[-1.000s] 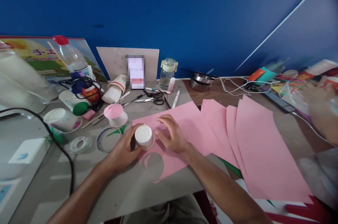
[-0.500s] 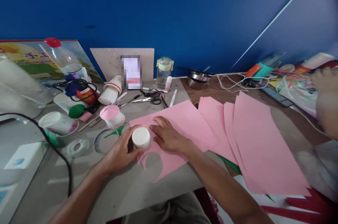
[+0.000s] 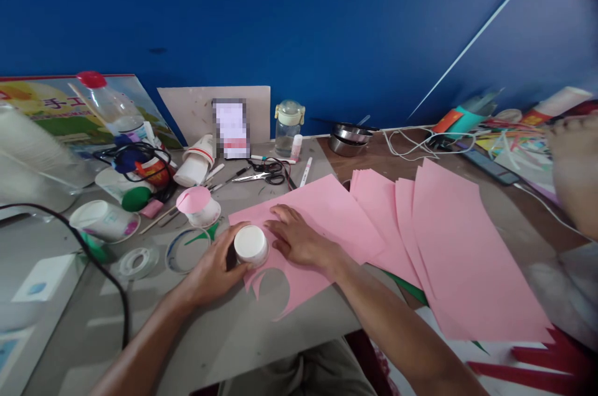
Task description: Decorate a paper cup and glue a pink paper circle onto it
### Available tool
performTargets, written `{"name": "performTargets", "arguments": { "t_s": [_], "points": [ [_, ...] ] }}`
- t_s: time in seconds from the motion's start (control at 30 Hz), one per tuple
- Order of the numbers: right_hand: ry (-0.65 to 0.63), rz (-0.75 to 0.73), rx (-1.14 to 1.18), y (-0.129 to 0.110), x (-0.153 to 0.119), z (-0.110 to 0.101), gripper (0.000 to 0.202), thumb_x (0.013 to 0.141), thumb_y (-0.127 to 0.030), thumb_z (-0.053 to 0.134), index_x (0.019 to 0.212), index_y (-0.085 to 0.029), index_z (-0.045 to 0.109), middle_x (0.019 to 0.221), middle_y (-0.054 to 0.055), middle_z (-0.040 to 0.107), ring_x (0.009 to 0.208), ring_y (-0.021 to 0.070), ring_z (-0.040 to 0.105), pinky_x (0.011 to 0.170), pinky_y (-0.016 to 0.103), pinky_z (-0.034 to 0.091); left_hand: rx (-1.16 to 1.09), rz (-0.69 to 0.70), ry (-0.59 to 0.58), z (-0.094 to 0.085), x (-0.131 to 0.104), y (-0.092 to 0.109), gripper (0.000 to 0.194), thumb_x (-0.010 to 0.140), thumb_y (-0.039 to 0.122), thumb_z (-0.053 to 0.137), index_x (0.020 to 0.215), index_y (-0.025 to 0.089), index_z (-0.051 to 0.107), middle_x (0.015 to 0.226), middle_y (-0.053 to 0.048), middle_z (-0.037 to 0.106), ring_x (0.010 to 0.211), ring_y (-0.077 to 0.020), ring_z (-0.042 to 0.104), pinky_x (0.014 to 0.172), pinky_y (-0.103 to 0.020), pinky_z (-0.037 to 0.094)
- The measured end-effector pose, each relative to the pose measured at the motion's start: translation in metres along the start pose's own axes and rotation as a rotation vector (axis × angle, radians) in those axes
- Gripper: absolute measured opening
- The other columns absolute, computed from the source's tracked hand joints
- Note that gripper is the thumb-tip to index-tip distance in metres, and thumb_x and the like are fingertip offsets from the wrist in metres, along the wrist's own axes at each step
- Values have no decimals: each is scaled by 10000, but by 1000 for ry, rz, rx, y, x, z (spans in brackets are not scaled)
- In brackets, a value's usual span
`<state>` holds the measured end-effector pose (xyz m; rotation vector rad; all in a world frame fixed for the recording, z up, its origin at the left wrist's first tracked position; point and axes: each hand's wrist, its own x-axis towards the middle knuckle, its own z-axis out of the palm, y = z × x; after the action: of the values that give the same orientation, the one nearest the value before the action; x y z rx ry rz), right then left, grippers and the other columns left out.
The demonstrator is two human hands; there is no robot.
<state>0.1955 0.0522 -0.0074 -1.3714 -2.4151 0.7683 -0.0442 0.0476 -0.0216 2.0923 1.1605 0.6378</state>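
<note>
A white paper cup [image 3: 251, 244] stands upside down on the left part of a pink sheet [image 3: 327, 215]. My left hand [image 3: 217, 268] is wrapped round the cup's left side, thumb in front and fingers behind. Flat on the sheet, just right of the cup, rests my right hand [image 3: 299, 237] with its fingers spread. Below the cup the sheet has a round cut-out, with the grey table [image 3: 224, 334] showing through. A small cup with a pink top [image 3: 199, 204] stands behind my left hand.
Black-handled scissors [image 3: 271, 177], a marker [image 3: 306, 172] and a glue stick [image 3: 296, 147] lie or stand behind the sheet. More pink sheets [image 3: 467, 259] fan out at right. Tape [image 3: 137, 263] and a paper cup [image 3: 103, 220] are at left. Another person's arm [image 3: 574, 178] shows at far right.
The view has shifted very slightly. My hands and the cup keep their places on the sheet. The other person's arm at far right has moved a little.
</note>
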Motion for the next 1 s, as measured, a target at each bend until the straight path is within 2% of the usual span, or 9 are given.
{"name": "performTargets", "arguments": {
  "t_s": [0.23, 0.4, 1.0],
  "points": [
    [-16, 31, 21, -3, 0, -1, 472, 871, -157, 559, 1340, -111, 529, 1504, 194, 310, 1432, 321, 219, 1164, 495, 246, 6, -14, -9, -1, 1, 2, 604, 790, 308, 630, 1340, 157, 431, 1350, -186, 554, 1244, -319, 527, 1047, -501, 419],
    [-14, 44, 44, -4, 0, -2, 464, 861, -155, 568, 1324, -138, 542, 1499, 176, 329, 1427, 312, 235, 1151, 500, 272, 39, -10, -5, 0, 1, 2, 615, 781, 321, 634, 1336, 143, 437, 1344, -194, 562, 1240, -327, 532, 1044, -498, 422],
    [13, 33, 50, -3, 0, -2, 449, 862, -162, 575, 1310, -146, 553, 1478, 174, 357, 1418, 302, 260, 1149, 489, 280, 73, -13, 4, 0, 2, 6, 613, 764, 312, 641, 1331, 168, 459, 1316, -167, 599, 1211, -326, 562, 1010, -468, 461]
  ]
}}
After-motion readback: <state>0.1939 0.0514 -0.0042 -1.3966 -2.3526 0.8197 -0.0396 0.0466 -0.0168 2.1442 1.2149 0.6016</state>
